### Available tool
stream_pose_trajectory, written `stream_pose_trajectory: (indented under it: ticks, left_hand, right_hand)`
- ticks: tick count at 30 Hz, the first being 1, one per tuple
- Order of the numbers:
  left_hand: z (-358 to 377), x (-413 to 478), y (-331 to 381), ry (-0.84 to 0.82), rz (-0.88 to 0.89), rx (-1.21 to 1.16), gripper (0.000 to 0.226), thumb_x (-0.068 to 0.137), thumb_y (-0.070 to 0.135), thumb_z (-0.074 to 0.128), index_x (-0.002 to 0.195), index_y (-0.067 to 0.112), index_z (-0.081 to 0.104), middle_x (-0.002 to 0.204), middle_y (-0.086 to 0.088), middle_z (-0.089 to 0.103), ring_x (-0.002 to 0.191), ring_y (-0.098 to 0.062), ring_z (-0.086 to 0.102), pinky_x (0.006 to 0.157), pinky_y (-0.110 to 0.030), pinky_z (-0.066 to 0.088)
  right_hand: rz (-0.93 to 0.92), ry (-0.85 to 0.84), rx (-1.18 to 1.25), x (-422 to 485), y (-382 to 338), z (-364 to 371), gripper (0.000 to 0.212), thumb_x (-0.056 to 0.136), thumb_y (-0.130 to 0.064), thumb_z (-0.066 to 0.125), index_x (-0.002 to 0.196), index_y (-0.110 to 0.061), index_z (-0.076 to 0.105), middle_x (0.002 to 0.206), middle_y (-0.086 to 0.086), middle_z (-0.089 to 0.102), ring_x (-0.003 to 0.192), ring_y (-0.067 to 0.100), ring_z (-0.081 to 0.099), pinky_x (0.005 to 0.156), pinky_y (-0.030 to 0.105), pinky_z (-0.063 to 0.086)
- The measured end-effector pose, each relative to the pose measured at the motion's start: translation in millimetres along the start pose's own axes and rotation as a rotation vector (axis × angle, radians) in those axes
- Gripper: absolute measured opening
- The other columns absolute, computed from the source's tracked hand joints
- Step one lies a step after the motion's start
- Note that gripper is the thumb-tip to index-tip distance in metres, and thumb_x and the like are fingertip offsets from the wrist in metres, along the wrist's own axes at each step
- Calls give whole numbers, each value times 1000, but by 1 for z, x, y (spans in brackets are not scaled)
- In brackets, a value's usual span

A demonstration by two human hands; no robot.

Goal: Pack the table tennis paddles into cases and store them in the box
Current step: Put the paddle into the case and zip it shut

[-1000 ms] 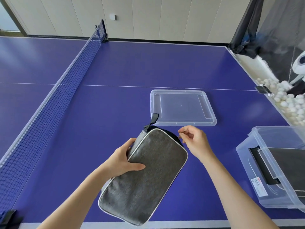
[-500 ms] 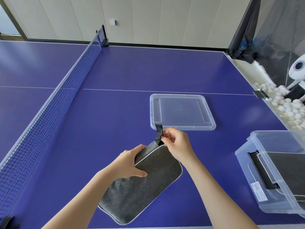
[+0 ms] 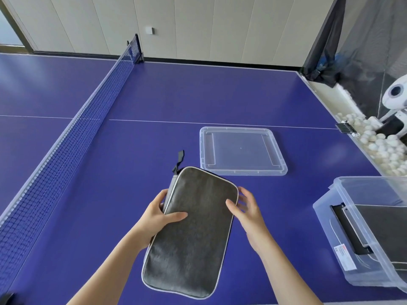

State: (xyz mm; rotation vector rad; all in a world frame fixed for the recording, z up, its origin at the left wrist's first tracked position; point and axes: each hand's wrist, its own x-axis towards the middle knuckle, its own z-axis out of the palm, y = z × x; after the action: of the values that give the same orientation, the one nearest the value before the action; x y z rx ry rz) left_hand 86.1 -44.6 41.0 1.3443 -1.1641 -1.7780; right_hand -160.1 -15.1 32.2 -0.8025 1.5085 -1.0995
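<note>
While held above the blue table tennis table, a grey felt rectangular paddle case with pale piping lies tilted, its long axis running from near bottom centre up toward the clear lid.

Left hand: closed on the case's left edge, thumb laid across the top face, fingers wrapped under the side.

Right hand: spread, not gripping; thumb tip at the case's right edge, fingers apart just beside that edge; whether they touch it cannot be told.

Black zipper pull tab: stands up at the case's far left corner.

Flat transparent plastic lid: rests on the table just beyond the case, apart from it.

Clear plastic storage box: sits at the right edge of view, open; a dark grey case with a black band lies inside; a white label is stuck on its near wall.

Blue net: crosses the table at left.

White balls in a trough: beyond the table's right edge, next to a white machine.
</note>
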Motion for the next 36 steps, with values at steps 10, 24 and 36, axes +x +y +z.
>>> stream_pose_trajectory:
  ticks: [10, 24, 36]
  left_hand:
    - [-3, 7, 2, -22, -61, -165, 93, 34, 44, 95, 118, 31, 56, 100, -2, 73, 91, -26, 72, 67, -38, 59]
    - [50, 47, -7, -323, -187, -42, 94, 52, 37, 88, 134, 26, 44, 111, -8, 71, 99, -27, 70, 83, -45, 57]
    - [199, 29, 22, -491, -85, 60, 81, 53, 35, 87, 125, 29, 51, 112, -7, 70, 100, -26, 69, 74, -40, 58]
  right_hand:
    - [112, -175, 99, -13, 2, 8, 72, 67, -21, 82, 129, -28, 46, 122, -4, 64, 108, 13, 65, 96, 37, 51]
    - [88, 132, 39, -57, 4, -55, 57, 74, -15, 80, 116, -37, 47, 113, -6, 64, 102, 8, 64, 77, 22, 52]
    - [-1, 319, 113, -118, -5, -185, 73, 67, -28, 83, 126, -37, 42, 119, -11, 56, 105, 8, 56, 77, 25, 50]
